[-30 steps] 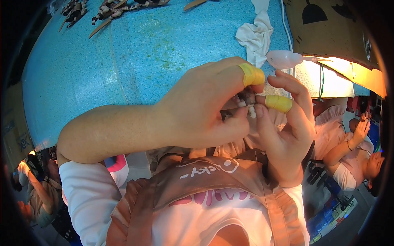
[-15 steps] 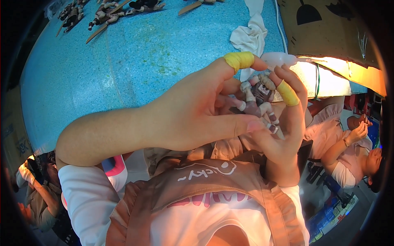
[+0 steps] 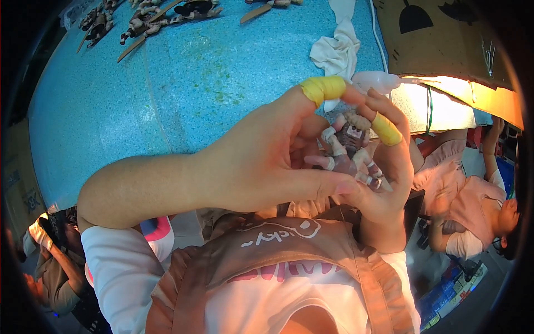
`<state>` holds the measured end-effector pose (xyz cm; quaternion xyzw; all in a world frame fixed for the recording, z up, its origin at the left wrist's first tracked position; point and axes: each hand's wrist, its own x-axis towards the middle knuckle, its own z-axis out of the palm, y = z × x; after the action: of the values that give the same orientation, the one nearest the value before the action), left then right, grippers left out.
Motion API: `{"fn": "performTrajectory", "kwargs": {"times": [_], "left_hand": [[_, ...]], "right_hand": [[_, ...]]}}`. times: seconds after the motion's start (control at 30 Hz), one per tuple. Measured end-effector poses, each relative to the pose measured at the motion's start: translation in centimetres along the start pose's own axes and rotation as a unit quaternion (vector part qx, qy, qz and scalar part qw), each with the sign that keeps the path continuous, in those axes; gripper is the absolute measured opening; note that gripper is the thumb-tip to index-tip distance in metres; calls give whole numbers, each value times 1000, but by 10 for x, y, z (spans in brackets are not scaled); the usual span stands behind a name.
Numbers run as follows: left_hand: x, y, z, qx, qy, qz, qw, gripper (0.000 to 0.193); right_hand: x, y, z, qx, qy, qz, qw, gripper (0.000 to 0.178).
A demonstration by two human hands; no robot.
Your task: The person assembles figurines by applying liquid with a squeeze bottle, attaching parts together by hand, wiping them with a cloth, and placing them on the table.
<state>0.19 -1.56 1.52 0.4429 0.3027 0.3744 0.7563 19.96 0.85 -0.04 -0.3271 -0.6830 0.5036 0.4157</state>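
Figurine [image 3: 346, 162] lies between the two hands [image 3: 267, 153], both lightly grasping it.

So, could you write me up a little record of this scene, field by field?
Left hand: holding a small figure, thumb along its lower side
Right hand: holding the same figure, fingers bent near its head
Figure colours: brown and pale
Finger wraps: yellow wrap on one left finger, another on one right finger
Surface: blue speckled tabletop
Beyond the hands: crumpled white cloth; pale bottle with a thin nozzle
Far left of table: more figures
Nearby: people on both sides
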Motion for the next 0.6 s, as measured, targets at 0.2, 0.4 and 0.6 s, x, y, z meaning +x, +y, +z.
{"fn": "performTrajectory", "kwargs": {"times": [0.2,0.4,0.6], "left_hand": [[0,-7,0,36,2,55,998,69],[-1,-6,3,-2,14,42,999,68],[4,-9,-2,33,5,131,991,75]], "right_hand": [[4,1,-6,-127,-24,-103,986,69],[0,6,-5,-120,-50,-69,989,76],[4,-15,22,224,81,46,970,72]]}}
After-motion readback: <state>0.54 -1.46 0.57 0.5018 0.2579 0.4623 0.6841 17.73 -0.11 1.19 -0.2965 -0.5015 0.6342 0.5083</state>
